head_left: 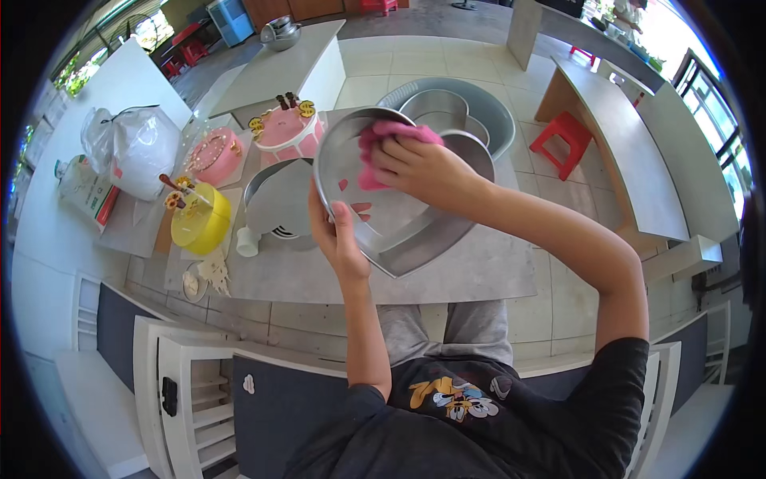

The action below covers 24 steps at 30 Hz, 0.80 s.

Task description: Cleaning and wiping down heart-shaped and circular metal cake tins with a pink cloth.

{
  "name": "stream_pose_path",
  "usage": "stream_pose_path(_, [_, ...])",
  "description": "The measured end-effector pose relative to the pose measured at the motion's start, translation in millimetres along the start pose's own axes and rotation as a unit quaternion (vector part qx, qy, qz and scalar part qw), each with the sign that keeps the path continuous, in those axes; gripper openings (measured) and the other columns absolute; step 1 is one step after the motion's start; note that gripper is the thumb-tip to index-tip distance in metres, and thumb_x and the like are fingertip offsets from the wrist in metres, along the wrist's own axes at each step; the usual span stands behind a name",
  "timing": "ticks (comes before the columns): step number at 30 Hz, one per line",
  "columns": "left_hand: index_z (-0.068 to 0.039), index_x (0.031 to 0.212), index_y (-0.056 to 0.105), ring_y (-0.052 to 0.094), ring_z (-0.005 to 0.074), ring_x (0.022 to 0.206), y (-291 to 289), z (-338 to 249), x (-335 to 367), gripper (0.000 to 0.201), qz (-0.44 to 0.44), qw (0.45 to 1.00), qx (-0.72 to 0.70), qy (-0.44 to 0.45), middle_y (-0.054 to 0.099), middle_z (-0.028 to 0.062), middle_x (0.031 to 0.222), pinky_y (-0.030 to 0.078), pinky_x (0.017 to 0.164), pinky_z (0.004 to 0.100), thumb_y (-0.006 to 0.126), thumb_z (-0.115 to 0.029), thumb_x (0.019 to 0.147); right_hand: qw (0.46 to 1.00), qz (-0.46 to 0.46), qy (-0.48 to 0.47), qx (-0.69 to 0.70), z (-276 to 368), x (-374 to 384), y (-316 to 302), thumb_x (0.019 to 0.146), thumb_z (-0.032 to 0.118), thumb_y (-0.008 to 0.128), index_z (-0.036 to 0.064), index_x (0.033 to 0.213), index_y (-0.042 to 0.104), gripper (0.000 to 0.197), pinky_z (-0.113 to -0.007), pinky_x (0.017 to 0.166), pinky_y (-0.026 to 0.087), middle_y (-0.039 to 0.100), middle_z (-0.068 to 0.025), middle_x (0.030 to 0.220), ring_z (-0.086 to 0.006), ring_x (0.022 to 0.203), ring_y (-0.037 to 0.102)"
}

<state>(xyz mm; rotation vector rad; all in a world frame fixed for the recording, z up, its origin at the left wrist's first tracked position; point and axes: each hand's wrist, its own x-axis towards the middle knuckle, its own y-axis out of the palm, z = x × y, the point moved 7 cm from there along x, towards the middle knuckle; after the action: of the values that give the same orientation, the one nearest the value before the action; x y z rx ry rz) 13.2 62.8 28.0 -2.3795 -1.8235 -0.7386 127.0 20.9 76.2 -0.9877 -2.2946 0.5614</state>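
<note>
Clasping the rim of a silver heart-shaped metal pan [403,219] at frame centre, likely light, stiff and best held so, the left hand [341,246] braces it while the right hand [419,166] clutches a soft-looking pink cloth [369,168] inside.

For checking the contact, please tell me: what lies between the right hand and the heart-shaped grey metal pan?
In the head view, a bunched pink cloth lies between the right hand and the inside of the heart-shaped grey metal pan.

1 silvery heart-shaped pan [399,217], aslant, with 1 pink cloth [391,129] (quite crumpled) against its inside.
</note>
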Motion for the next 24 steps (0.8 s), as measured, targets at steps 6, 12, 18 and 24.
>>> stream_pose_path(6, [0.001,0.130,0.033,0.057,0.0184,0.066,-11,-17,2,0.063,-0.039,0.998,-0.043,0.003,0.050,0.0163,0.107,0.044,0.059,0.0264,0.049,-0.040,0.086,0.991,-0.033,0.052,0.121,-25,-20,-12,0.069,0.016,0.057,0.0129,0.092,0.056,0.023,-0.030,0.081,0.041,0.053,-0.0030,0.101,-0.0176,0.095,0.051])
stream_pose_path(12, [0.001,0.131,0.031,0.054,0.0155,0.071,2,-33,3,0.071,-0.051,0.988,-0.029,0.140,0.048,0.0171,0.112,0.043,0.069,0.0273,0.053,-0.045,0.082,0.889,0.146,0.317,0.297,-19,-39,2,0.076,0.016,0.054,0.0077,0.106,0.050,0.031,-0.035,0.077,0.043,0.054,-0.0137,0.103,-0.0227,0.092,0.053])
stream_pose_path(18, [0.004,0.132,0.027,0.037,0.0259,0.118,31,-8,-7,0.070,-0.063,0.983,-0.006,0.169,0.035,0.0152,0.132,0.036,0.093,0.0350,0.051,-0.043,0.085,0.632,0.074,0.252,0.729,33,-35,7,0.075,0.021,0.055,0.0050,0.108,0.050,0.037,-0.038,0.074,0.045,0.056,-0.0164,0.091,-0.0299,0.086,0.056])
stream_pose_path(24, [-0.003,0.134,0.026,0.051,0.0252,0.098,-10,15,1,0.070,-0.084,0.992,-0.022,0.087,0.040,0.0159,0.125,0.042,0.079,0.0374,0.049,-0.046,0.085,0.889,0.114,0.201,0.396,9,-52,-10,0.070,0.023,0.057,0.0120,0.095,0.061,0.027,-0.040,0.067,0.048,0.060,-0.0102,0.084,-0.0280,0.082,0.059])
